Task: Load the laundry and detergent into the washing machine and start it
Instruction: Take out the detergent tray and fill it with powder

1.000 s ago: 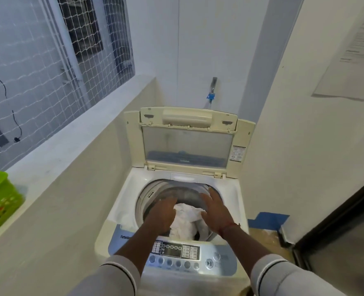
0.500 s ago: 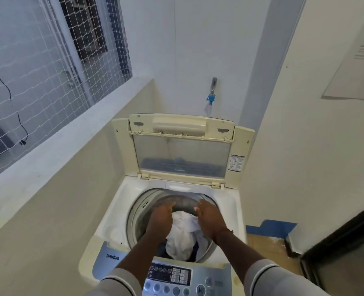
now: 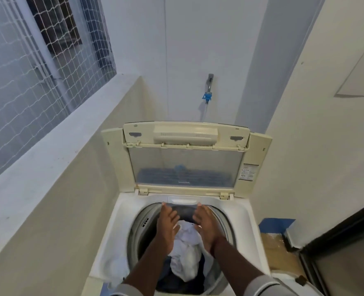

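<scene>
Over washer (image 3: 121, 221) drum (image 3: 136, 231), lid (image 3: 185, 165) up, leaning toward back wall.

Item 1: laundry (image 3: 185, 257). White bundle inside drum, atop dark cloth (image 3: 166, 283); low-centre, between the forearms.

Item 2: left hand (image 3: 167, 225). Fingers straight, spread, holding nothing. Over drum, thumb just beside white bundle. Contact: can't tell (blur).

Item 3: right hand (image 3: 205, 228). Likewise flat & empty, palm facing in, opposite left hand.

Item 4: detergent. Not in view. Ctrl panel out of frame.

Misc: tap (image 3: 209, 82) on wall behind washer; cardboard (image 3: 277, 248) on floor, right side.

Step (est.): loading stage; clothes appear to be in, both hands free.

Next (est.): fetch & dose detergent, shut lid, press start. Needs hands clear of drum before lid comes down.
</scene>
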